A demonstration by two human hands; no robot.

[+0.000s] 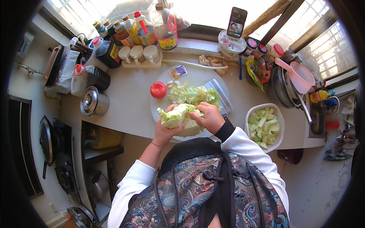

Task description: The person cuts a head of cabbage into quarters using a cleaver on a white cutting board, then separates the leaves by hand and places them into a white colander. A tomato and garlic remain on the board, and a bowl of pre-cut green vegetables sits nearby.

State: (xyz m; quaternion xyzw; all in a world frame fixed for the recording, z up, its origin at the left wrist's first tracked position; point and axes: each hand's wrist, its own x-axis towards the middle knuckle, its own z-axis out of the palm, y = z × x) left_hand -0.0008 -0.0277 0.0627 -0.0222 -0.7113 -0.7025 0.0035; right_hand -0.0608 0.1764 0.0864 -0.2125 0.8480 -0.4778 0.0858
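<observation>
My left hand (165, 129) cups a partly torn head of cabbage or lettuce (178, 116) from the left, over the near part of a round white cutting board (159, 75). At the head's right side, my right hand (209, 115) grips its leaves between thumb and fingers. Torn pale green leaves (194, 95) lie in a heap just beyond both hands. Beside the heap rests a wide-bladed kitchen knife (218, 88), its handle partly hidden by my right hand. A red tomato (158, 89), garlic cloves (170, 84) and a small printed packet (178, 71) are also on the board.
To the right stands a white plastic basket (279, 139) of cut pale green vegetable chunks (263, 125). Bottles (142, 28), white lidded jars (137, 54), ginger (219, 62) and a phone (237, 22) on a tub line the back. A steel pot (94, 101) is left; stacked pans (281, 85) are right.
</observation>
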